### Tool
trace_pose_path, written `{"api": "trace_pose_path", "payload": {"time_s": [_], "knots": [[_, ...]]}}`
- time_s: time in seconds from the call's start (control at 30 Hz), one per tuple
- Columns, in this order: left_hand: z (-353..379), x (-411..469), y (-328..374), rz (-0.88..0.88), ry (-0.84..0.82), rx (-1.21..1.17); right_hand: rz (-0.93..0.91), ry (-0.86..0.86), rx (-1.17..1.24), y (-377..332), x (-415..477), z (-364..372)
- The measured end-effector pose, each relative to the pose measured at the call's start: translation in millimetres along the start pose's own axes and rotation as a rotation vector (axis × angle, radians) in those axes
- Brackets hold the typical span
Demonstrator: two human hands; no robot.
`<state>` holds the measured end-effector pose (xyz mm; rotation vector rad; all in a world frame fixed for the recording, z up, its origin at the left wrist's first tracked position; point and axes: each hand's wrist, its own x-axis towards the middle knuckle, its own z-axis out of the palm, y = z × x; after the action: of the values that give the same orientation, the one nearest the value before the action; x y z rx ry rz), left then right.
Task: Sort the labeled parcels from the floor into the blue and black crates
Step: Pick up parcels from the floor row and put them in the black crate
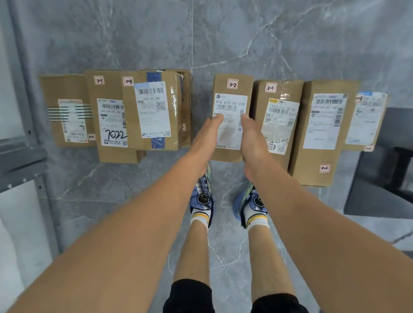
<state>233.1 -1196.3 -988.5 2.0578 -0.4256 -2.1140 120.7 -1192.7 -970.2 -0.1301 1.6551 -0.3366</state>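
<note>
Several brown cardboard parcels lie in a row on the grey marble floor. The narrow parcel marked 2-2 [231, 94] is in the middle, just in front of my feet. My left hand [205, 137] lies along its left edge and my right hand [252, 141] along its right edge. The fingers look straight, with the tips resting on its white label. To its right are a parcel marked 2-1 [279, 117], a larger parcel [322, 133] and a flat one [366, 119]. To the left are parcels marked 1-4 [152, 110] and 2-3 [110, 121], and a striped-label one [66, 115]. No blue crate is in view.
A grey metal shelf frame [15, 156] stands at the left edge. A dark, box-like thing [393, 181] sits at the right edge beside the parcels; I cannot tell whether it is a crate. Bare floor [210, 28] stretches beyond the row.
</note>
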Motion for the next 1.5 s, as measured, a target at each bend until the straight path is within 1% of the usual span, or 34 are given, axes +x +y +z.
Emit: {"api": "trace_pose_path", "payload": {"time_s": [0.1,0.23,0.37,0.57,0.63,0.73,0.9,1.0,1.1,1.23,1.4,1.5], "knots": [[-4.5,-21.2,6.9,0.044,-0.005,-0.051,-0.061,0.0,-0.026,-6.6,-21.2,2.3],[-15.0,-61.2,18.8,0.122,-0.012,-0.129,-0.17,0.012,-0.026,-24.0,-75.2,1.2],[-23.4,-132.9,57.9,0.227,-0.028,-0.161,-0.264,0.009,-0.029,-55.3,-136.3,0.3],[-38.9,-254.6,138.7,0.42,-0.058,-0.184,-0.46,0.007,-0.059,-135.2,-258.2,9.4],[-44.9,-297.0,161.5,0.481,-0.041,-0.183,-0.527,0.0,-0.081,-160.8,-300.3,13.8],[-56.5,-362.0,190.7,0.574,0.046,-0.208,-0.637,-0.023,-0.131,-193.1,-359.3,22.8],[-71.1,-477.4,214.5,0.712,0.145,-0.319,-0.818,-0.145,-0.194,-225.7,-455.4,35.8],[-73.3,-543.5,210.2,0.775,0.253,-0.351,-0.91,-0.221,-0.245,-233.0,-510.9,40.4],[-75.0,-603.4,196.2,0.827,0.363,-0.419,-0.947,-0.347,-0.296,-230.3,-558.1,47.1],[-83.5,-673.6,165.4,0.877,0.522,-0.526,-1.039,-0.505,-0.396,-213.7,-623.2,62.7],[-90.5,-743.3,97.6,0.92,0.705,-0.671,-1.069,-0.733,-0.586,-164.1,-691.8,84.9],[-95.3,-774.2,48.6,0.921,0.795,-0.77,-1.09,-0.831,-0.694,-123.9,-725.8,99.2]]}}
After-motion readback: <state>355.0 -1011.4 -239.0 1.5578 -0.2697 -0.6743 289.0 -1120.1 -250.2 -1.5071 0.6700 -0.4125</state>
